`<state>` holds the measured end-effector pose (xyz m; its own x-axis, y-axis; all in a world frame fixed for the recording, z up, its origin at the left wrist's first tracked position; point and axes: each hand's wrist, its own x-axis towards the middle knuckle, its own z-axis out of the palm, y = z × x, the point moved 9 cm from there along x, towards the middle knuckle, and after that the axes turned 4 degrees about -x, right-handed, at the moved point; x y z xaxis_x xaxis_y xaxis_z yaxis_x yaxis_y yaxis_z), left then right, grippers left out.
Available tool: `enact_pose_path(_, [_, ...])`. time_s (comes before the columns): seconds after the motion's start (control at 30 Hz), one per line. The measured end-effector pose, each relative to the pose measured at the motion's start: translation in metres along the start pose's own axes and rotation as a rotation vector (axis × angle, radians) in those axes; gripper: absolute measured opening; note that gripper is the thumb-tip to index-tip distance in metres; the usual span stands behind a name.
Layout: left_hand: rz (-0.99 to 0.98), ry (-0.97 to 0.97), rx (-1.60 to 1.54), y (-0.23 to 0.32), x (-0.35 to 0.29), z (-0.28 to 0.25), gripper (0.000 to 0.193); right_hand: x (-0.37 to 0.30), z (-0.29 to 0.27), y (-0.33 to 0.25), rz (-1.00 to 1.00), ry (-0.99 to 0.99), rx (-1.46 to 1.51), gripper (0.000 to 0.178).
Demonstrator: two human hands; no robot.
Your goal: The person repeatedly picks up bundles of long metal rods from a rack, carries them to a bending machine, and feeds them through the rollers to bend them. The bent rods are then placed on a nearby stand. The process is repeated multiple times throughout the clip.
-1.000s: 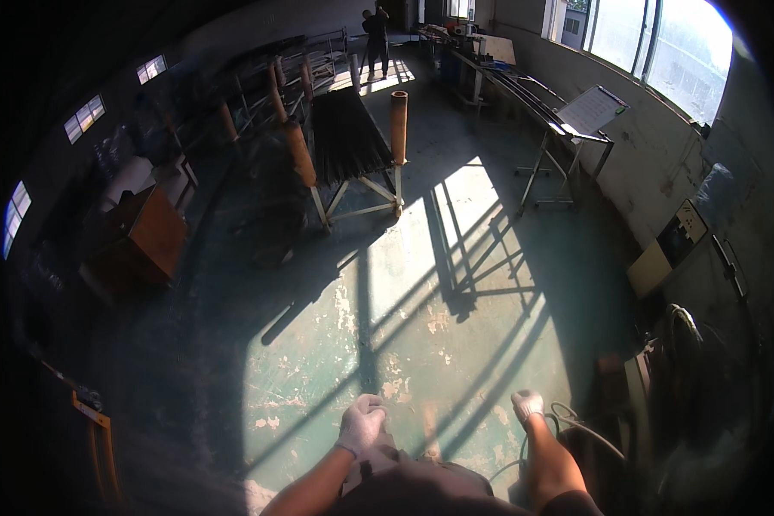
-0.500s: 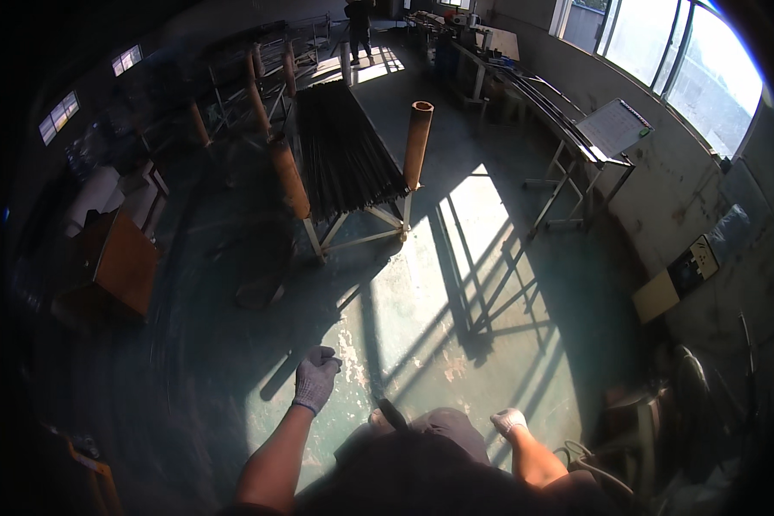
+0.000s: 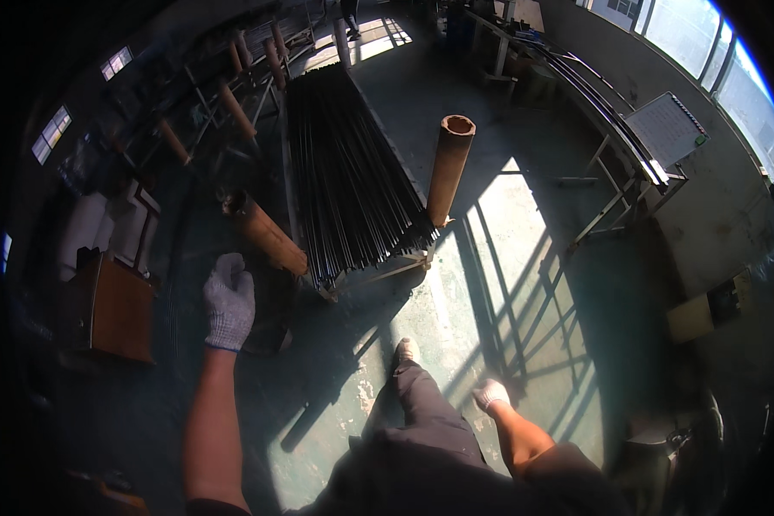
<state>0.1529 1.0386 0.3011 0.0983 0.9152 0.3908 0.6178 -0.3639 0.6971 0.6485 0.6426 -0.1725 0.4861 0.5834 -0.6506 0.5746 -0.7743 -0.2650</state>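
Observation:
I am walking over a green floor with both arms swung out. My left hand [image 3: 230,303], in a whitish knit glove, is raised at the left with its fingers curled in; nothing shows in it. It is nearest to a brown cardboard tube [image 3: 271,236] at the rack's left corner, apart from it. Low at the right, my right hand [image 3: 491,394] is gloved too and closed, with no object visible in it. Ahead, a bundle of long thin black rods [image 3: 353,172] lies lengthwise on a metal rack [image 3: 378,277]. Another brown tube [image 3: 452,172] stands upright at its right corner.
At the right, a stand [image 3: 606,206] carries long bars and a white sheet board [image 3: 669,129]. A brown wooden cabinet [image 3: 116,310] stands left. More tube-topped posts [image 3: 236,110] rise at the far left. A person [image 3: 351,17] is at the back.
The rack and rods have come closer as I stepped forward. My left hand has moved up and to the left. My right hand has shifted slightly left and up, still closed.

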Motion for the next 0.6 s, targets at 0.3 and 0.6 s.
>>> enact_pose_path(0.3, [-0.478, -0.010, 0.563, -0.097, 0.273, 0.091, 0.046, 0.247, -0.182, -0.419, -0.438, 0.247, 0.039, 0.057])
enact_pose_path(0.6, [-0.308, -0.053, 0.972, -0.074, 0.276, 0.196, 0.048, 0.399, -0.164, -0.487, -0.117, 0.266, -0.083, 0.043])
